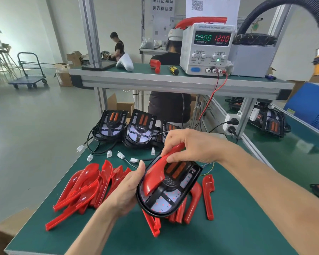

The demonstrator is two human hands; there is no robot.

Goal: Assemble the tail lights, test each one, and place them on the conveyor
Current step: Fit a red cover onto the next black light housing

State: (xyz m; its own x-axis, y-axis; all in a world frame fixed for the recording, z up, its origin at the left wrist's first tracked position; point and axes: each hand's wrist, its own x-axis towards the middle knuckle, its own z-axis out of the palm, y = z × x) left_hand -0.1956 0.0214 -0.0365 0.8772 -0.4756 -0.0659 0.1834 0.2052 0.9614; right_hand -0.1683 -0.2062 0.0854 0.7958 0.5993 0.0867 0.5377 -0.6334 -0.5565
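A black tail-light housing (168, 188) is held above the green worktop (228, 227), cradled at its left edge by the left hand (125, 192), whose fingers are curled round the rim. A red lens strip (158, 170) is pinched by the right hand (191, 146) and laid across the housing's upper left, only partly seated. The strip is judged to be light, stiff, glossy plastic, likely slippery and prone to scratching; it is best taken by its edges, as is the housing, whose white reflector face and orange inserts should be left untouched. Loose red strips (85, 188) are heaped to the left and beneath the housing. Further housings (125, 126) with trailing cables and white connectors (109, 154) lie behind, where snagging may be expected. A power supply (206, 50) stands on the shelf above, its leads hanging towards the worktop
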